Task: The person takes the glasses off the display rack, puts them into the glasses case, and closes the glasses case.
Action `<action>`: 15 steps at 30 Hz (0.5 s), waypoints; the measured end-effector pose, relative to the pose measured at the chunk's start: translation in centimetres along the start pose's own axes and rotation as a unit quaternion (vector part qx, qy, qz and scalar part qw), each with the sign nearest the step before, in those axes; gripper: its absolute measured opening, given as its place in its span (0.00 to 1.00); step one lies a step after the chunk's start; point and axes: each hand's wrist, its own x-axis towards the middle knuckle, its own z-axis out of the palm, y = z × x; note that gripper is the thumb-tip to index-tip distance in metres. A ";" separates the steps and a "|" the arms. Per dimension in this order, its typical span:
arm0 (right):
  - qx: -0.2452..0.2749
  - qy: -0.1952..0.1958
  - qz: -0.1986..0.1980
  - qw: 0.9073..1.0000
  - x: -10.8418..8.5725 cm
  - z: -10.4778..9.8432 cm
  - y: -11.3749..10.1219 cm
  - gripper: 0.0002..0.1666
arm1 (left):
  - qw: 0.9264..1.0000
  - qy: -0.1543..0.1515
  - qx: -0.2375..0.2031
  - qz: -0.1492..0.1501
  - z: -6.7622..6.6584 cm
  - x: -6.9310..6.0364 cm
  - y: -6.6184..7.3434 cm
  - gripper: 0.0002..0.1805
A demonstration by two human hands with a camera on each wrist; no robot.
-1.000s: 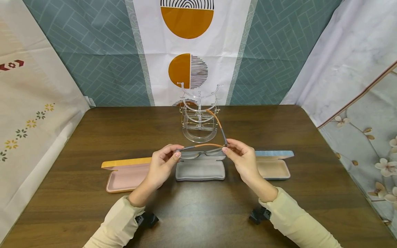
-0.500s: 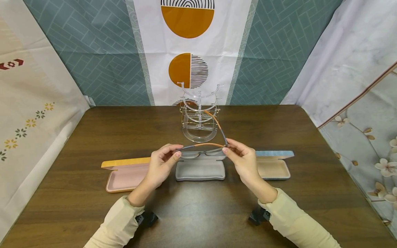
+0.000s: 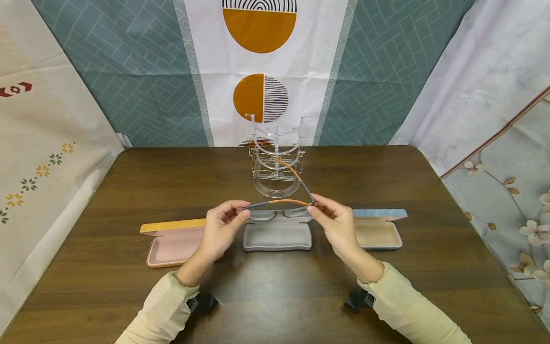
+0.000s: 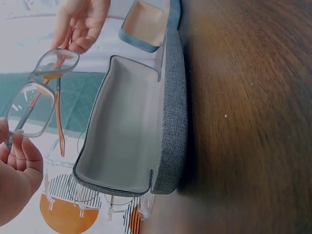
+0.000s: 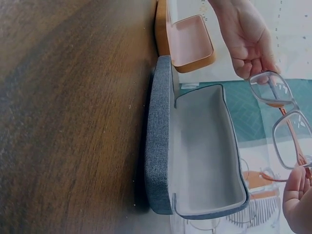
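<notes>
My left hand [image 3: 221, 229] and right hand [image 3: 337, 222] pinch a pair of eyeglasses [image 4: 52, 76] by its two ends, above an open grey eyeglass case [image 3: 277, 237]. Grey rims hold clear lenses, and the temples are grey with orange tips. The left temple [image 3: 288, 201] lies folded across behind the lenses. From the right hinge, the other temple [image 3: 297, 175] slants back and leftward, partly folded. Right-hand fingers sit at that hinge. Grey lining shows inside the case, and its lid stands raised behind, partly covered by the glasses.
An open orange-yellow case [image 3: 174, 251] with pink lining lies left, partly behind my left wrist. To the right is an open blue case [image 3: 380, 234] with beige lining. A clear display stand [image 3: 276, 193] holding thin gold-rimmed glasses stands behind on the brown table [image 3: 185, 177].
The right temple has swung inward, its tip moving left and slightly nearer. Both hands stay almost in place, with the left hand shifting slightly left. The cases have not moved.
</notes>
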 end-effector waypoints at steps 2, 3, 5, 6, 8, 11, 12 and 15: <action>-0.002 -0.002 -0.002 1.000 0.0 0.0 0.0 0.18 | 1.000 0.002 -0.002 0.000 0.0 0.0 0.0 0.07; -0.003 -0.002 -0.003 1.000 0.0 -0.1 0.1 0.18 | 1.000 0.002 -0.004 -0.001 0.1 0.0 0.0 0.07; -0.005 -0.003 -0.006 1.000 0.0 -0.1 0.1 0.17 | 1.000 0.002 -0.006 -0.003 0.1 0.0 0.0 0.07; -0.006 -0.004 -0.008 1.000 0.0 -0.2 0.2 0.17 | 1.000 0.002 -0.006 -0.004 0.1 0.0 0.0 0.07; -0.007 -0.005 -0.012 1.000 0.0 -0.2 0.2 0.18 | 1.000 0.002 -0.009 -0.005 0.2 0.0 0.1 0.07; -0.008 -0.006 -0.017 1.000 0.0 -0.3 0.2 0.18 | 1.000 0.002 -0.008 -0.006 0.2 0.0 0.1 0.07; -0.008 -0.007 -0.018 1.000 0.0 -0.3 0.2 0.18 | 1.000 0.002 -0.009 -0.006 0.2 0.0 0.1 0.07; -0.008 -0.009 -0.021 1.000 0.0 -0.3 0.1 0.18 | 1.000 0.003 -0.010 -0.004 0.3 0.0 0.0 0.07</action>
